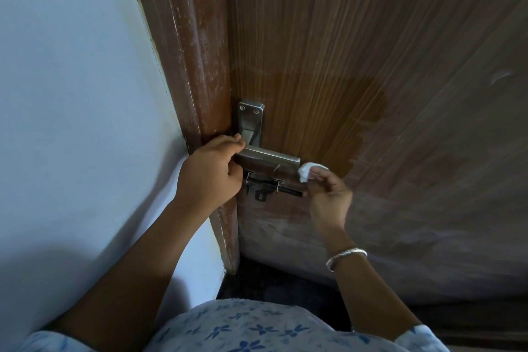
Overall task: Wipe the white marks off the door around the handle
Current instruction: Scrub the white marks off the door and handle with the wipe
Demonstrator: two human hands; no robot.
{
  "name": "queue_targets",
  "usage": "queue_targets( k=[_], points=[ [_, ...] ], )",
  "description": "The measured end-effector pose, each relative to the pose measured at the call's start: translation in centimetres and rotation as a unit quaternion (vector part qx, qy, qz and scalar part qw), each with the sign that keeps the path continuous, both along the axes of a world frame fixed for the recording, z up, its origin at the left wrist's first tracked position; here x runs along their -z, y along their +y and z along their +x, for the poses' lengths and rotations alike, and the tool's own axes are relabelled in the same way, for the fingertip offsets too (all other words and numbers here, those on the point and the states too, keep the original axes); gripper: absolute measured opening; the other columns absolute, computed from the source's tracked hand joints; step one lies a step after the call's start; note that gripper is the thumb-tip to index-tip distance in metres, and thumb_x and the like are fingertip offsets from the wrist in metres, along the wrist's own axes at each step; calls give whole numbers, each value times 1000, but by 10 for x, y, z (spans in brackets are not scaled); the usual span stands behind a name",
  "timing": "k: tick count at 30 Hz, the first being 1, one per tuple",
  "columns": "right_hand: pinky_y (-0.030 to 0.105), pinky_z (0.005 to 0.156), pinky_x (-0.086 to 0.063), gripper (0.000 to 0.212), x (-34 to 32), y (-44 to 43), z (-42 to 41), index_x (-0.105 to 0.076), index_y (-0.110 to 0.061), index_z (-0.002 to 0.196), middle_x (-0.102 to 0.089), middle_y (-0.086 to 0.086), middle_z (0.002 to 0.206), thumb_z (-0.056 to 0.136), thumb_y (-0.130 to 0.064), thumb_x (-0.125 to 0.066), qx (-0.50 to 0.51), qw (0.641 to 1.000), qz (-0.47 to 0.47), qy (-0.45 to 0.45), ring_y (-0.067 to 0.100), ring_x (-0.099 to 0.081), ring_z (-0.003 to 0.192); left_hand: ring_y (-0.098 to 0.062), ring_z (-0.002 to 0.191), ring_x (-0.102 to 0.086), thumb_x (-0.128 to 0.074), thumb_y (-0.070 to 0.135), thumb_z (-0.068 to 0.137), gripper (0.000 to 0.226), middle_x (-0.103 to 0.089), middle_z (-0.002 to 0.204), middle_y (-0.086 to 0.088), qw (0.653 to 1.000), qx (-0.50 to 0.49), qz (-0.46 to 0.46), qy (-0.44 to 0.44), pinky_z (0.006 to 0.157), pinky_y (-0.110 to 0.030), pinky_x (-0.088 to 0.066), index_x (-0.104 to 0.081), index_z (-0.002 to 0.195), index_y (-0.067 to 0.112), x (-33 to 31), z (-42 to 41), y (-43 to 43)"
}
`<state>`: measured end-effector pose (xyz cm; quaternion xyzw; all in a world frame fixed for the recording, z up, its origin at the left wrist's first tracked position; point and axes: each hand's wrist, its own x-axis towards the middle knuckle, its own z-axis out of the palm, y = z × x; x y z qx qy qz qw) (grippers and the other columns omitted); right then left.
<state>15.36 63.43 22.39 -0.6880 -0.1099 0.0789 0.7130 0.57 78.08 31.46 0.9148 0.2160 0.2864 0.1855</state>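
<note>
The handle [268,156] is gripped by the left hand [211,171]; a cloth [307,171], pinched in the right hand [328,194], is seemingly held against its free end.

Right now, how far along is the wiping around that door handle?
Partly done. A darker, clean patch shows on the door above and right of the lever handle. In hand: the left hand grips the lever, the right hand pinches a white wad at its tip. Left: whitish haze below the slide bolt and across the lower door.
</note>
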Motion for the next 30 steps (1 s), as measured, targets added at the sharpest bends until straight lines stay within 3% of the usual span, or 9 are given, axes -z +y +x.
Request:
queue_targets(
  k=[3, 5, 9, 12, 17, 20, 24, 30],
  points=[
    [25, 63, -58, 26, 1, 25, -8, -69, -26, 91, -73, -3, 86, 84, -1, -65, -144, 984, -102, -11, 7, -67, 69, -33, 70, -67, -69, 1, 73, 36, -67, 114, -13, 1000, 3, 4, 5, 71, -30, -50, -67, 109, 2, -2, -1, -2],
    [27, 63, -59, 36, 1, 43, -15, -65, -27, 107, -70, -1, 94, 84, 1, -62, -237, 954, -178, -35, 7, -67, 70, -33, 72, -68, -69, -1, 72, 39, -66, 117, -13, 1000, 4, 5, 7, 70, -27, -47, -66, 111, 2, -2, -3, -3],
    [26, 64, -54, 56, -1, 63, -25, -53, -17, 129, -63, -1, 101, 81, 12, -58, -330, 933, -143, -25, 10, -62, 62, -32, 81, -69, -67, -3, 72, 45, -63, 123, -11, 1000, 10, 14, 10, 71, -29, -50, -63, 116, 3, -2, -7, -5],
    [23, 63, -54, 56, -2, 64, -23, -51, -18, 131, -59, -14, 103, 83, 11, -57, -343, 928, -143, -22, 8, -61, 62, -34, 78, -68, -68, -2, 73, 45, -62, 124, -10, 1000, 5, 10, 12, 71, -27, -50, -62, 117, 4, -3, -8, -5],
    [21, 54, -53, 25, -5, 49, -17, -68, -26, 96, -73, 1, 88, 87, -3, -62, -235, 965, -113, 24, 8, -62, 62, -36, 69, -65, -68, -3, 72, 46, -62, 124, -9, 1000, 2, 1, 19, 68, -21, -42, -64, 117, 5, -4, -8, -5],
    [19, 51, -50, 35, -4, 17, -3, -71, -26, 78, -73, -8, 73, 85, 6, -60, -104, 992, -47, 53, 5, -64, 60, -35, 71, -66, -68, -3, 72, 46, -62, 124, -8, 1000, 7, -7, 10, 70, -24, -48, -64, 117, 6, -2, -8, -4],
    [16, 49, -49, 44, -3, -32, 13, -71, -24, 76, -72, -8, 72, 82, 16, -54, -9, 999, -13, 52, 4, -61, 55, -30, 89, -68, -66, 0, 74, 42, -63, 123, -9, 1000, 4, -26, -8, 74, -36, -56, -64, 116, 6, 2, -5, -2],
    [15, 48, -48, 38, -3, -32, 11, -70, -17, 80, -72, -11, 72, 81, 17, -53, 2, 999, 6, 43, 2, -60, 54, -30, 83, -69, -59, 9, 74, 40, -65, 120, -11, 1000, 4, -13, -11, 73, -36, -55, -66, 112, 4, 3, -4, -2]
  ],
)
